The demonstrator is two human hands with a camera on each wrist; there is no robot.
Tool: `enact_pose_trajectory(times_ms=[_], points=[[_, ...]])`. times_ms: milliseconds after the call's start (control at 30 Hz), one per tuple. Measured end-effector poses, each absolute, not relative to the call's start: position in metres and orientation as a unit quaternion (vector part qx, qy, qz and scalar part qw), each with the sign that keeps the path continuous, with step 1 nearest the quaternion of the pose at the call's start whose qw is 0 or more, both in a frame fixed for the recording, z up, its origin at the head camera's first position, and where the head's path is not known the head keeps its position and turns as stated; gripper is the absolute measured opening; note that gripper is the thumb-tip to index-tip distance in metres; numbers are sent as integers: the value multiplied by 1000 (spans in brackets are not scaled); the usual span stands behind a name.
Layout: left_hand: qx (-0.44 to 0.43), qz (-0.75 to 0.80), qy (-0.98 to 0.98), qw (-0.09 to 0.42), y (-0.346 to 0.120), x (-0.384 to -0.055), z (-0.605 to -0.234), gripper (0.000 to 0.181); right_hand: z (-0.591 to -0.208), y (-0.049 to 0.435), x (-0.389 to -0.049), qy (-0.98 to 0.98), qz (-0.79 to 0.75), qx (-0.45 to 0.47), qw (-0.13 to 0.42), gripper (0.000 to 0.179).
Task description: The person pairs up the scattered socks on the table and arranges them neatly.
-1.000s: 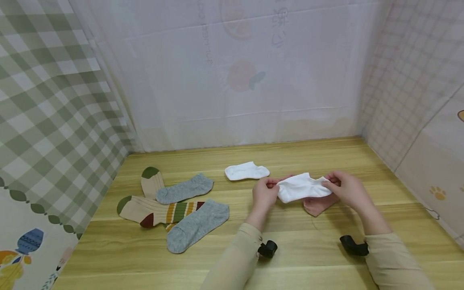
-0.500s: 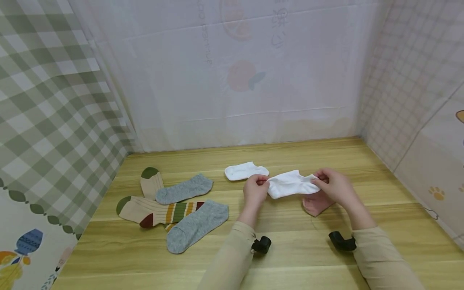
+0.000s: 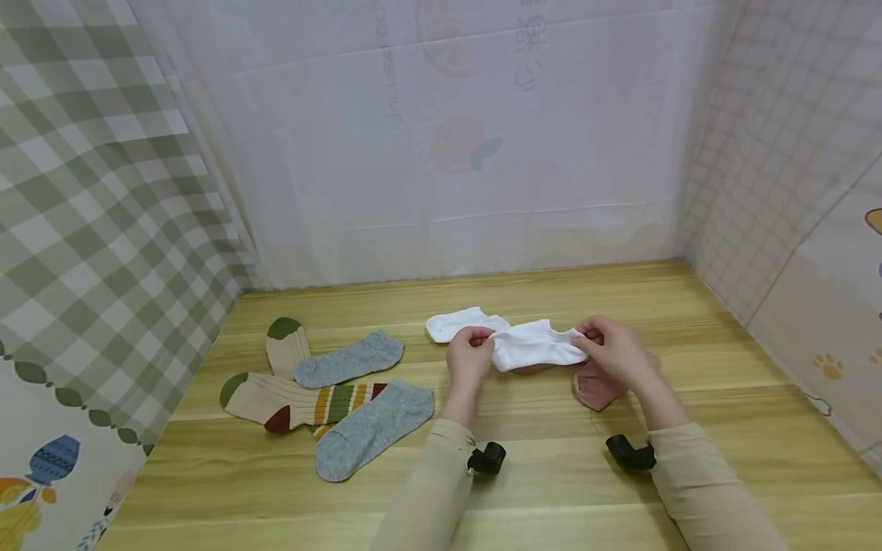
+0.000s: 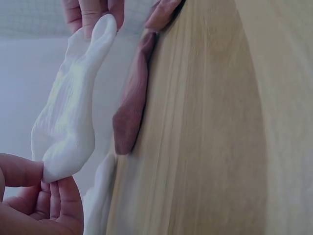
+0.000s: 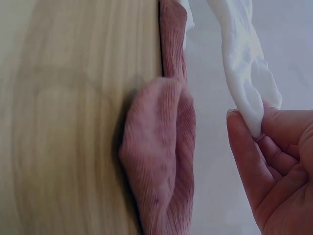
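Observation:
A short white ankle sock (image 3: 537, 346) is stretched between both hands, held above the table. Its toe end is pinched between thumb and fingers of my left hand (image 3: 470, 358). At the opening end, my right hand (image 3: 616, 352) pinches the cuff near the heel, as the right wrist view also shows with the white sock (image 5: 239, 63). A second white sock (image 3: 455, 325) lies flat behind the left hand, partly covered by the held one. Dusty pink ribbed socks (image 5: 156, 147) lie on the table below, and in the head view the right hand partly hides the pink fabric (image 3: 596, 386).
To the left lie two grey socks, the nearer grey sock (image 3: 375, 428) overlapping a striped beige sock (image 3: 276, 398). The farther grey sock (image 3: 350, 360) overlaps another beige sock (image 3: 287, 352) with a green toe. Fabric walls (image 3: 455, 229) enclose the wooden table (image 3: 551, 505).
Both hands have moved left together, carrying the white sock toward the other white sock, which it now partly overlaps in view. More pink fabric shows beneath. The socks on the table stay put.

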State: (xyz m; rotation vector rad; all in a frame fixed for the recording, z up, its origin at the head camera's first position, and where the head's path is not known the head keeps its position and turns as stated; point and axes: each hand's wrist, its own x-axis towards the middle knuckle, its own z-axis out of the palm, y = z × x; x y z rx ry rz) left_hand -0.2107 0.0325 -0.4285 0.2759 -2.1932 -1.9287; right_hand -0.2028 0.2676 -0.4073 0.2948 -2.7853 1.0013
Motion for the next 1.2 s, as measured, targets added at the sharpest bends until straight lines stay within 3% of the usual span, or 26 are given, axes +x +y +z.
enact_pose_trajectory(times_ms=[300,1200], points=[[73,-654,-742,130,19,-216,-430,8,-406,254,-209,-923,366,100,71,11],[59,-609,-778,141,-12,-229,-416,8,-401,224,-229,-926,357,97,76,12]])
